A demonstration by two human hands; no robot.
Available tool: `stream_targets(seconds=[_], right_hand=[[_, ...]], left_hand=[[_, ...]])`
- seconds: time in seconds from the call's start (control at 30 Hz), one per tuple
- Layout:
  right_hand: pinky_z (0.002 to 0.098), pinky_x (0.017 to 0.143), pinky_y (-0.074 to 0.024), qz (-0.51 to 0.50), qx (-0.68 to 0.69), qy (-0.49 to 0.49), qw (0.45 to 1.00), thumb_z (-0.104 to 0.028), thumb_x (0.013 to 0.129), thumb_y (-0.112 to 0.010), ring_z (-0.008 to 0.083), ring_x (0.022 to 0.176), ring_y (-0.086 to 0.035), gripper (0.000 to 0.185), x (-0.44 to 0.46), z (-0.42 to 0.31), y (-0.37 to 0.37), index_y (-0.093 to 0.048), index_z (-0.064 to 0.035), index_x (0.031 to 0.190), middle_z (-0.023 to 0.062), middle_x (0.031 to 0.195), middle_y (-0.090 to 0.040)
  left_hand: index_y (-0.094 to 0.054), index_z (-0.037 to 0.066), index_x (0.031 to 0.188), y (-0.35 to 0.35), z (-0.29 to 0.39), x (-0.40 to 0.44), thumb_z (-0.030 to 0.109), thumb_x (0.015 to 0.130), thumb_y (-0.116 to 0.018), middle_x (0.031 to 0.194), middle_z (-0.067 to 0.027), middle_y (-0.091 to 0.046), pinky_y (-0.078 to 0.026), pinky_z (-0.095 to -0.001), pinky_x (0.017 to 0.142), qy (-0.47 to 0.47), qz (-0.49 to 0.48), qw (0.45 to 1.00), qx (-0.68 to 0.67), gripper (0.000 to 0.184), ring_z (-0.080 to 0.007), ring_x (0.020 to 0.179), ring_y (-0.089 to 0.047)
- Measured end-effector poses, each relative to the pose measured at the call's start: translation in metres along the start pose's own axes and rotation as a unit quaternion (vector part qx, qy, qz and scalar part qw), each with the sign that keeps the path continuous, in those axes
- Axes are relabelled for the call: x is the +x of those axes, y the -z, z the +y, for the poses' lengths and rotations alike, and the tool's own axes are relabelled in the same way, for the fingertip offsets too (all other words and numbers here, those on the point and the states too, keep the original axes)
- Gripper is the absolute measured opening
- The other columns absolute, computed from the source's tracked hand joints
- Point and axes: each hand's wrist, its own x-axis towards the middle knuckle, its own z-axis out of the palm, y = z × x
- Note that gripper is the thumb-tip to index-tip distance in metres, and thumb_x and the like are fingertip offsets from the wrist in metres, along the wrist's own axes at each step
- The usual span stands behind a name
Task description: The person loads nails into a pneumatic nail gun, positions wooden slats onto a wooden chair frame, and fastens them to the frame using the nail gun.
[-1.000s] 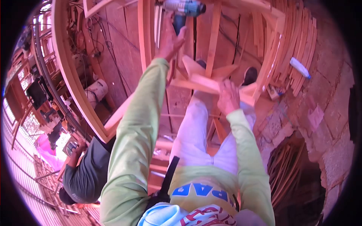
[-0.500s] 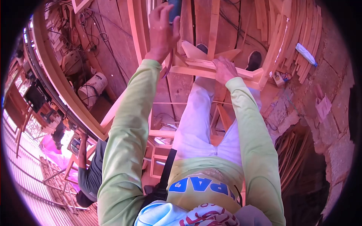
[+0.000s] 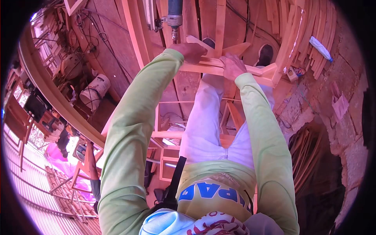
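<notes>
A narrow wooden strip (image 3: 211, 61) lies along the rail of a wooden frame (image 3: 250, 78) in front of my legs. My right hand (image 3: 234, 66) is closed over it, fingers wrapped on its top and far side. At the strip's left end, my left hand (image 3: 190, 52) is bent inward with curled fingers, which are partly in shadow. Just beyond that hand, a blue and grey power tool (image 3: 175, 21) points its metal tip toward me; neither hand touches it. Pointed wooden pieces (image 3: 237, 49) stick out behind the strip.
Long wooden strips (image 3: 313, 35) are stacked at the right, with a pale wrapped packet (image 3: 320, 49) on them. A white bucket (image 3: 95, 91) and cables lie at the left. Another person's arm (image 3: 92, 162) shows at the lower left. Broken floor edges a dark hole at the right.
My left hand has come away from the power tool and moved down and right to the strip's left end. My right hand stays on the strip. My view has shifted slightly.
</notes>
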Motion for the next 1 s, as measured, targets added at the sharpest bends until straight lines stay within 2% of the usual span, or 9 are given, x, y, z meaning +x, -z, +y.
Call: stream_targets(seconds=[0.17, 0.53, 0.63, 0.7, 0.77, 0.83, 0.87, 0.97, 1.0], right_hand=[[0.0547, 0.108, -0.0448, 0.0, 0.002, 0.0, 1.0, -0.009, 0.083, -0.064, 0.0414, 0.125, -0.055, 0.046, 0.001, 0.001, -0.002, -0.069, -0.0088, 0.129, 0.0155, 0.131, -0.06], [0.0534, 0.113, -0.0408, -0.022, 0.006, -0.015, 1.0, -0.008, 0.082, -0.062, 0.04, 0.132, -0.05, 0.051, 0.0, -0.004, 0.001, -0.068, -0.0095, 0.133, 0.0154, 0.137, -0.056], [0.0538, 0.113, -0.0406, -0.018, 0.008, -0.014, 1.0, -0.009, 0.083, -0.062, 0.0405, 0.132, -0.05, 0.051, 0.0, -0.005, -0.002, -0.068, -0.0096, 0.133, 0.0159, 0.137, -0.057], [0.054, 0.113, -0.0407, -0.007, 0.004, -0.01, 1.0, -0.011, 0.083, -0.062, 0.0417, 0.132, -0.05, 0.051, 0.003, 0.001, -0.011, -0.068, -0.0097, 0.134, 0.0168, 0.137, -0.057], [0.0548, 0.113, -0.0412, 0.003, -0.002, -0.009, 1.0, -0.013, 0.082, -0.063, 0.0432, 0.133, -0.049, 0.051, 0.004, 0.001, -0.013, -0.069, -0.0096, 0.133, 0.0184, 0.138, -0.056], [0.0565, 0.113, -0.0422, -0.004, 0.002, -0.019, 1.0, -0.016, 0.08, -0.066, 0.0451, 0.134, -0.047, 0.05, 0.0, -0.002, -0.009, -0.07, -0.0092, 0.129, 0.0206, 0.139, -0.056], [0.0567, 0.112, -0.043, 0.014, 0.003, -0.018, 1.0, -0.016, 0.079, -0.068, 0.0447, 0.133, -0.048, 0.046, -0.003, -0.005, -0.008, -0.071, -0.0081, 0.124, 0.0211, 0.137, -0.056], [0.0557, 0.109, -0.0431, 0.025, 0.017, -0.007, 1.0, -0.011, 0.084, -0.059, 0.0473, 0.126, -0.05, 0.049, -0.007, -0.005, -0.008, -0.069, -0.0081, 0.132, 0.0236, 0.131, -0.057], [0.0552, 0.108, -0.0427, 0.031, 0.021, -0.004, 0.999, -0.012, 0.085, -0.058, 0.0464, 0.124, -0.051, 0.046, -0.007, -0.005, -0.008, -0.07, -0.0066, 0.129, 0.0243, 0.128, -0.057]], left_hand=[[-0.065, 0.01, 0.131, -0.001, -0.005, 0.016, 0.002, 0.084, -0.06, 0.122, -0.0178, -0.071, -0.053, -0.0467, 0.1, -0.008, -0.044, 0.995, 0.091, 0.048, -0.0393, 0.121, -0.065], [-0.071, 0.01, 0.122, -0.007, -0.01, 0.015, 0.005, 0.087, -0.06, 0.117, -0.017, -0.072, -0.053, -0.0447, 0.099, 0.001, -0.017, 0.998, 0.067, 0.037, -0.0384, 0.117, -0.065], [-0.071, 0.01, 0.121, -0.007, -0.008, 0.014, 0.008, 0.088, -0.061, 0.124, -0.0141, -0.071, -0.053, -0.0438, 0.1, -0.044, -0.023, 0.99, 0.131, 0.035, -0.0359, 0.119, -0.065], [-0.071, 0.011, 0.125, -0.037, -0.049, 0.048, 0.011, 0.089, -0.06, 0.13, -0.0115, -0.069, -0.054, -0.043, 0.101, -0.139, -0.039, 0.954, 0.261, 0.037, -0.0336, 0.119, -0.066], [-0.068, 0.012, 0.133, -0.045, -0.055, 0.065, 0.015, 0.09, -0.059, 0.139, -0.0078, -0.065, -0.054, -0.0412, 0.103, -0.126, -0.062, 0.949, 0.282, 0.045, -0.0296, 0.119, -0.067], [-0.073, 0.004, 0.115, -0.05, -0.067, 0.063, 0.009, 0.086, -0.063, 0.12, -0.0177, -0.073, -0.057, -0.0468, 0.097, -0.169, 0.021, 0.971, 0.168, 0.032, -0.0385, 0.114, -0.069], [-0.072, 0.005, 0.118, -0.047, -0.061, 0.053, 0.007, 0.087, -0.06, 0.124, -0.0163, -0.071, -0.054, -0.0464, 0.102, -0.156, 0.036, 0.977, 0.143, 0.033, -0.038, 0.119, -0.066], [-0.071, 0.006, 0.123, -0.049, -0.064, 0.053, 0.011, 0.085, -0.061, 0.128, -0.0087, -0.069, -0.053, -0.0388, 0.103, -0.169, 0.012, 0.966, 0.196, 0.039, -0.0288, 0.118, -0.064], [-0.071, 0.007, 0.122, -0.051, -0.066, 0.054, 0.011, 0.085, -0.062, 0.127, -0.0087, -0.069, -0.053, -0.0385, 0.103, -0.173, 0.017, 0.964, 0.2, 0.038, -0.0287, 0.118, -0.064]])
